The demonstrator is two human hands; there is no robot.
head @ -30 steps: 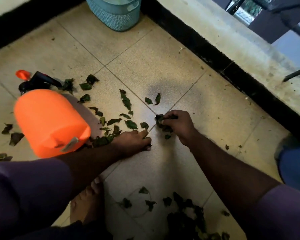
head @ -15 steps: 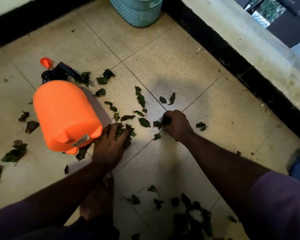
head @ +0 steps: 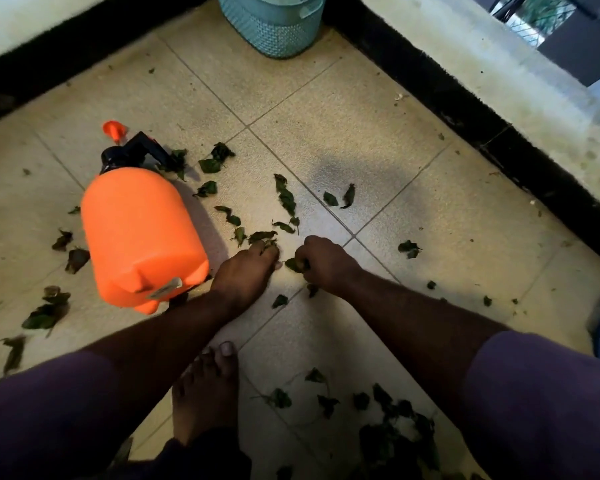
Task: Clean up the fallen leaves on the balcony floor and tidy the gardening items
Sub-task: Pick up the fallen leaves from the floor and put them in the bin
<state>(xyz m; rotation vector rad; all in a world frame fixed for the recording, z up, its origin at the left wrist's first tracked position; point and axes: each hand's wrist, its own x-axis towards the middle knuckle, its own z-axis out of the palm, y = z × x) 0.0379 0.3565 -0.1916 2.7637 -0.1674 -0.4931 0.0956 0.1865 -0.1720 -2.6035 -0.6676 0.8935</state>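
Down on the tiled floor point(head: 378, 143), green leaves point(head: 286, 199) lay scattered mid-frame. The right hand point(head: 321, 263) was curled tight around some leaves. The left hand point(head: 246, 270) pressed on leaves beside it. An orange sprayer point(head: 139, 237) lay at left, a basket point(head: 274, 24) up top.

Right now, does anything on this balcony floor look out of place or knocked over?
Yes. The orange sprayer lies tipped on its side on the tiles, nozzle pointing away. Dark leaves are scattered all round it. The right hand holds some; the left hand presses on more.
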